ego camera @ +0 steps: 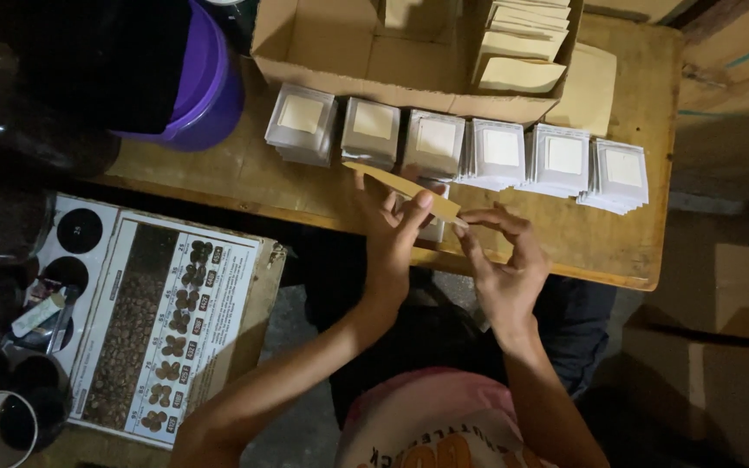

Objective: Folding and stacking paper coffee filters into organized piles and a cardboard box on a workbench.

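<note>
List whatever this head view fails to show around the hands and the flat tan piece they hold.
- Small stack under the tan piece: mostly hidden by the left hand.
- Cardboard box: cut off by the top edge.
- Right hand fingertips' grip on the piece: too small to tell.
</note>
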